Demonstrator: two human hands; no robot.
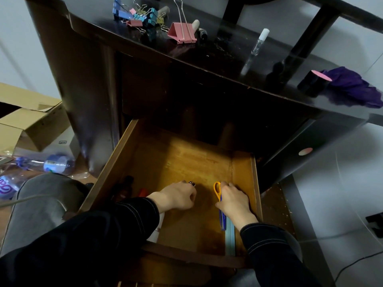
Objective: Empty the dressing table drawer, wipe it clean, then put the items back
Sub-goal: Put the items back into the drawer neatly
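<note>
Though in drawer (107, 162), scissors (217, 189) in right hand (235, 200); left hand (178, 195) beside

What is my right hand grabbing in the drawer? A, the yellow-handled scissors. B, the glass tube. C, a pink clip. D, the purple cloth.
A: the right hand curls round the yellow-handled scissors lying in the drawer.
</note>
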